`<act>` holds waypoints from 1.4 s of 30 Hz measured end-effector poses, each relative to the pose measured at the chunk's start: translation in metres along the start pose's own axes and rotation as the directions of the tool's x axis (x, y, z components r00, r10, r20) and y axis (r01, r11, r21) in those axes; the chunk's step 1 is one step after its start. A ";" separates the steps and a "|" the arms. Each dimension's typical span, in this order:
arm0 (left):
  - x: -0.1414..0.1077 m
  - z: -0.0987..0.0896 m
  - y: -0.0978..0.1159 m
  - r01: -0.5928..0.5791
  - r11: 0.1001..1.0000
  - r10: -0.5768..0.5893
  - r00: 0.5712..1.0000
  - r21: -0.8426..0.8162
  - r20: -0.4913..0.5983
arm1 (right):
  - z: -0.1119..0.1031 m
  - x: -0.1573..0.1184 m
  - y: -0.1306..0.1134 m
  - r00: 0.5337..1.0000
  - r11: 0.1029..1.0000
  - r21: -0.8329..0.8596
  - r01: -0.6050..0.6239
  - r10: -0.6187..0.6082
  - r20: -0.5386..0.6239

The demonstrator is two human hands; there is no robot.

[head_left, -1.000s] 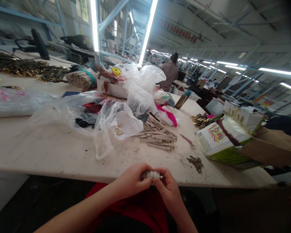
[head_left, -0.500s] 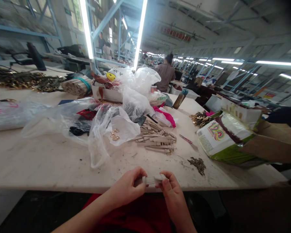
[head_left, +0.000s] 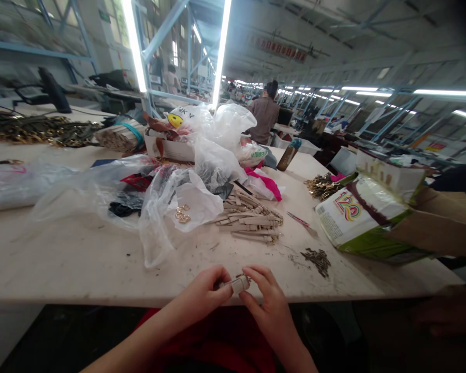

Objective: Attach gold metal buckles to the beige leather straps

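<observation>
Near the table's front edge, my left hand [head_left: 207, 291] is closed on a short beige strap [head_left: 238, 284], pinched between thumb and fingers. The strap looks folded over into a loop, with a small dark or metallic bit at its upper edge. My right hand [head_left: 267, 298] curves round the strap's other end, thumb below and fingertips above, apparently against its edges. A pile of similar beige straps [head_left: 252, 220] with gold-coloured fittings lies farther up the table. To its right is a small heap of dark metal pieces [head_left: 317, 262].
Clear plastic bags [head_left: 159, 228] spread over the table [head_left: 81, 264], one with gold rings [head_left: 182, 214] on it. Scissors [head_left: 298, 219], a bottle [head_left: 289, 154], gold fittings [head_left: 321, 186] and an opened carton [head_left: 357, 217] are on the right. A person [head_left: 264, 114] stands beyond.
The strap, held stretched between both hands before, now appears bent over at its right end. My right hand has shifted left and its fingers have spread wider round that end.
</observation>
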State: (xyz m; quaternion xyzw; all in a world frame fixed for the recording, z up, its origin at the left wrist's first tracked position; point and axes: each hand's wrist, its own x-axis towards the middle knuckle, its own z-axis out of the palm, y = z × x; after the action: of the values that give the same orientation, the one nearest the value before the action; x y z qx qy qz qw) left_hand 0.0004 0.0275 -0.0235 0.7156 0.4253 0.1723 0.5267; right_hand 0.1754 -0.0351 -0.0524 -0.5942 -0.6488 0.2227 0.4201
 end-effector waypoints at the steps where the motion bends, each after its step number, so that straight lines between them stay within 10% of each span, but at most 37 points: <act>1: 0.000 0.001 0.000 0.003 1.000 -0.003 1.000 0.029 -0.017 | -0.001 0.000 -0.001 0.999 0.997 -0.076 0.030 -0.032 -0.018; 13: -0.012 0.003 0.010 -0.007 0.991 0.017 0.997 0.137 -0.076 | 0.006 -0.003 -0.011 0.983 0.971 0.209 -0.120 0.145 -0.110; 21: -0.013 0.006 0.002 -0.039 0.991 0.050 0.995 0.129 -0.088 | 0.015 -0.011 0.006 0.902 0.705 0.590 -0.393 0.419 0.099; 31: -0.005 0.012 0.004 -0.073 0.905 0.090 0.996 0.419 -0.022 | 0.026 -0.007 -0.002 0.958 0.889 0.359 -0.283 0.278 0.067; 42: -0.005 0.015 -0.003 -0.063 0.921 0.052 0.998 0.384 0.038 | 0.020 -0.011 -0.007 0.978 0.967 0.148 -0.206 0.199 0.057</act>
State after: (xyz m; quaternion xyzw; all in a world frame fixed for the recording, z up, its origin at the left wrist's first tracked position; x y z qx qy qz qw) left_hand 0.0065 0.0151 -0.0306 0.8194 0.4225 0.0911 0.3766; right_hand 0.1544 -0.0424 -0.0614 -0.6185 -0.5744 0.3260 0.4259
